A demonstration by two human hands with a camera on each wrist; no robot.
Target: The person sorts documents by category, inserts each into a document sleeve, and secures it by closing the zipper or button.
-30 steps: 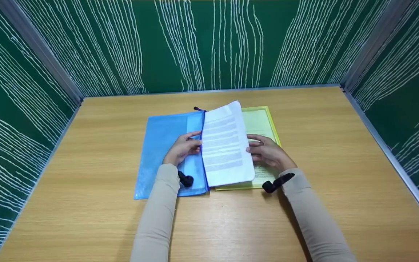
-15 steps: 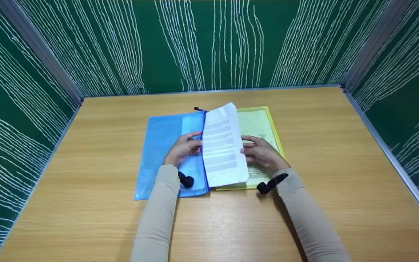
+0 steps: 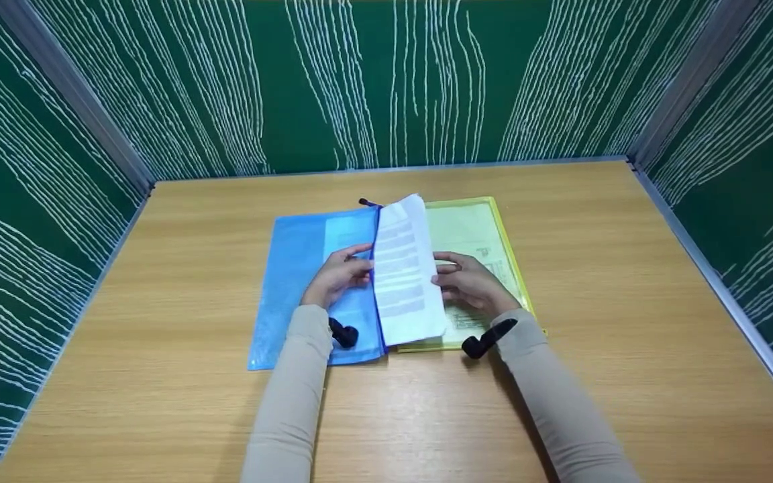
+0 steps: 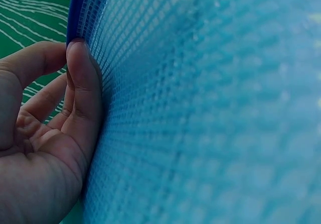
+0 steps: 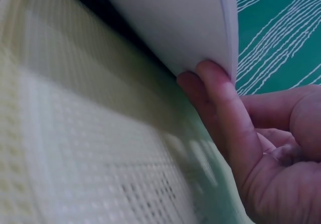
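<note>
A blue mesh zip pouch [image 3: 299, 282] lies left of the middle of the table, its dark blue zip edge facing right. My left hand [image 3: 341, 274] pinches that edge; in the left wrist view thumb and finger meet on the rim. Printed white sheets [image 3: 403, 288] stick partly out of the pouch's mouth, the rest showing pale through the blue mesh. My right hand [image 3: 472, 283] pinches their right edge, which is lifted and slightly bent. Beneath the sheets and right hand lies a yellow mesh pouch [image 3: 467, 228] with printed paper inside.
The wooden table [image 3: 178, 416] carries both pouches. Green panels with white wavy lines [image 3: 420, 80] stand around its back and sides, joined by grey metal frames [image 3: 688, 80]. A black wrist camera [image 3: 343, 333] sits at the left cuff, another camera [image 3: 487, 339] at the right.
The right hand has moved left, carrying the sheets further into the blue pouch. More of the yellow pouch now shows. The left hand has stayed on the zip edge.
</note>
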